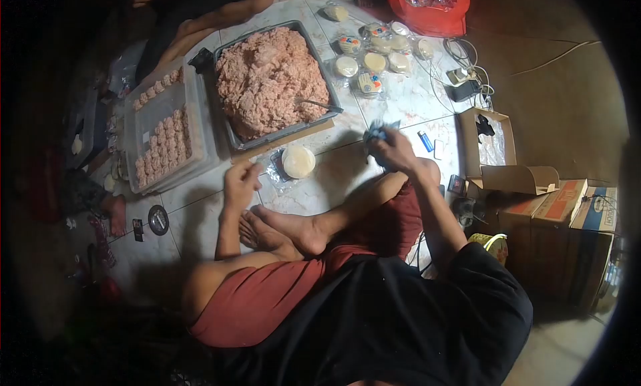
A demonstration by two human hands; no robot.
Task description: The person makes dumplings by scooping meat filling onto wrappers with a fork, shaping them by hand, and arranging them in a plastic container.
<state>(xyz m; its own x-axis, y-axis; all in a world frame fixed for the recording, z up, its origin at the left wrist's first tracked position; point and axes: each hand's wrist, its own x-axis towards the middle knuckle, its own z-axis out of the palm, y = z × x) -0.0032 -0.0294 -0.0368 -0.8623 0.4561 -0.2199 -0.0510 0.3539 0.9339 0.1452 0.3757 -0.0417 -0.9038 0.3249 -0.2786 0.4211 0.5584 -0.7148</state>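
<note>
On the tiled floor in front of me, a round stack of pale dumpling wrappers (298,161) lies on its clear plastic packaging (275,174). My left hand (242,183) hovers just left of it, fingers loosely bent and apart, with nothing visible in them. To the right of the stack, my right hand (394,150) grips a crumpled bluish bundle (382,130), slightly blurred, that looks like plastic or cloth. Beyond the stack stands a grey tub (245,144) heaped with minced meat filling (267,79). A fork (319,105) is stuck in the filling.
Left of the tub, a clear plastic box (137,112) holds rows of filled dumplings (163,149). Several wrapper packs (374,62) lie behind, near a red bag (431,12). A blue lighter (426,141), cables (461,55) and cardboard boxes (557,202) are rightward. Another person's legs (207,25) are far left.
</note>
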